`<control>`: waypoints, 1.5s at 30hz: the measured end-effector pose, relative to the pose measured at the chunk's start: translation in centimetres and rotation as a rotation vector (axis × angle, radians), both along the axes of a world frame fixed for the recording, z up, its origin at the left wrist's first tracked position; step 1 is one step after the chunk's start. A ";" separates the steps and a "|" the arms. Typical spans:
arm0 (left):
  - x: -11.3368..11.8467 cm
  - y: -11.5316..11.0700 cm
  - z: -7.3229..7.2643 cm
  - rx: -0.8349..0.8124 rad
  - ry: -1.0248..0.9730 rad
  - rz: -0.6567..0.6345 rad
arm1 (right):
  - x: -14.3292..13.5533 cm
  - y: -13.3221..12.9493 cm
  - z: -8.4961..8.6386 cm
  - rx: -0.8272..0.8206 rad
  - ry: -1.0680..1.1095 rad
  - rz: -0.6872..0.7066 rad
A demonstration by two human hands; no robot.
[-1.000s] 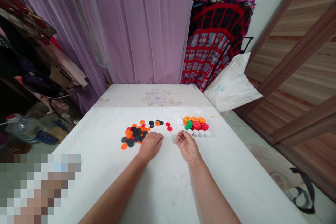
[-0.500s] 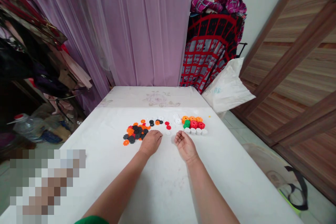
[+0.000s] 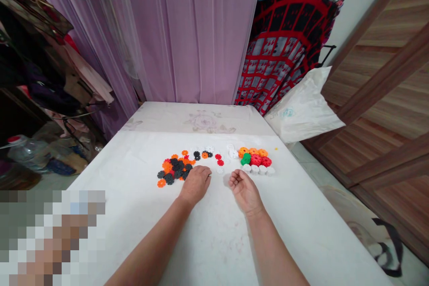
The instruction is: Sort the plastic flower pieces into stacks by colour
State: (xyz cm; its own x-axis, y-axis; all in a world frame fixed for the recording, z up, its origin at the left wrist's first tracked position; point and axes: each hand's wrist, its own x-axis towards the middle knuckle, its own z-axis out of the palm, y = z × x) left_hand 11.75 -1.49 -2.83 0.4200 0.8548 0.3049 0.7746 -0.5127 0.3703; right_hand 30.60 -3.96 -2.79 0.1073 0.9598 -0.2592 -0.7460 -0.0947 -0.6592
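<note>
My left hand [image 3: 197, 184] rests palm down on the white table at the right edge of a pile of black and orange discs [image 3: 176, 167]; its fingertips are largely hidden. Palm up, my right hand [image 3: 246, 190] lies with fingers loosely curled and nothing visible in it. Between and beyond the hands are red discs [image 3: 219, 160] and a white disc [image 3: 220, 170]. Beyond my right hand stand grouped orange pieces [image 3: 253, 152], red pieces [image 3: 260, 160], a green piece [image 3: 246, 158] and a row of white pieces [image 3: 258, 170].
The table [image 3: 214, 232] has a flowered far end against a purple curtain [image 3: 194, 31]. A white bag [image 3: 301, 111] hangs by its right far corner. Bottles and bags lie on the floor at left. A blurred patch covers the lower left.
The view has shifted and moved a little closer, so the discs and my right hand appear further right. Both hands keep nearly the same pose.
</note>
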 end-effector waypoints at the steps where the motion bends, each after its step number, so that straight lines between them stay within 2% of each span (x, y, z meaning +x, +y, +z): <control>1: 0.0 0.0 0.1 -0.007 -0.009 -0.002 | 0.0 0.0 0.0 -0.004 -0.003 -0.002; 9: -0.1 -0.1 0.4 -0.036 -0.028 -0.012 | 0.2 0.1 0.1 -0.040 0.012 0.002; 18: -0.2 -0.2 0.2 -0.055 -0.054 0.000 | 0.3 0.1 -0.2 -0.026 -0.009 0.013; 30: -0.6 0.1 0.2 -0.082 -0.107 -0.009 | 0.1 0.1 0.3 -0.045 0.002 0.021; 37: -0.5 0.2 0.4 -0.086 -0.092 -0.018 | 0.2 0.0 0.4 -0.056 0.012 0.014; 45: -0.5 0.1 0.5 -0.054 -0.037 -0.006 | 0.5 0.7 -0.2 -0.031 0.032 0.001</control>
State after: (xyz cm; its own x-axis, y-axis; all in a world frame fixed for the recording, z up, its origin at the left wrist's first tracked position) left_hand 11.24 -1.42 -2.33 0.4148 0.8677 0.2740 0.7567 -0.4962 0.4256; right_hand 31.09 -3.27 -3.00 0.0972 0.9513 -0.2925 -0.7666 -0.1159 -0.6316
